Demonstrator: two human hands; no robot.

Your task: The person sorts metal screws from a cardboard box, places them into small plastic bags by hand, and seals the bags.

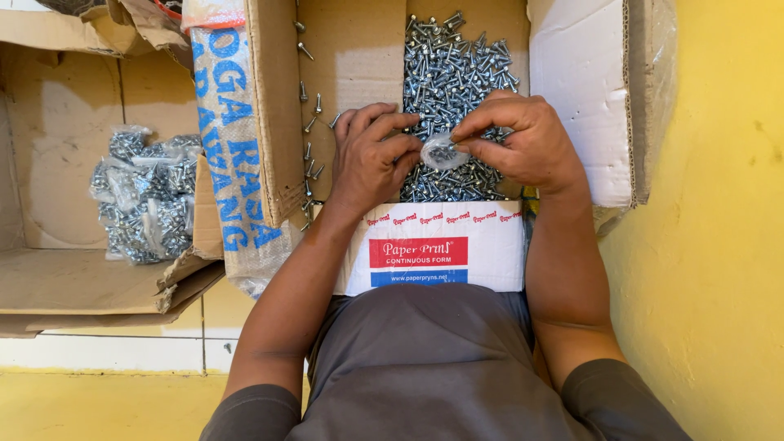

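My left hand (371, 155) and my right hand (523, 139) meet over an open cardboard box (359, 57) that holds a heap of loose silver screws (453, 65). Between the fingertips of both hands is a small clear plastic bag (442, 151) with a few screws inside. Both hands pinch the bag, the left from its left side, the right from its top right. A few stray screws (310, 147) lie along the box's left inner wall.
A second open cardboard box (57, 269) at the left holds several filled clear bags of screws (147, 196). A white box flap (580, 90) stands at the right, beside a yellow wall (719, 245). Pale floor tiles (122, 351) show below the left box.
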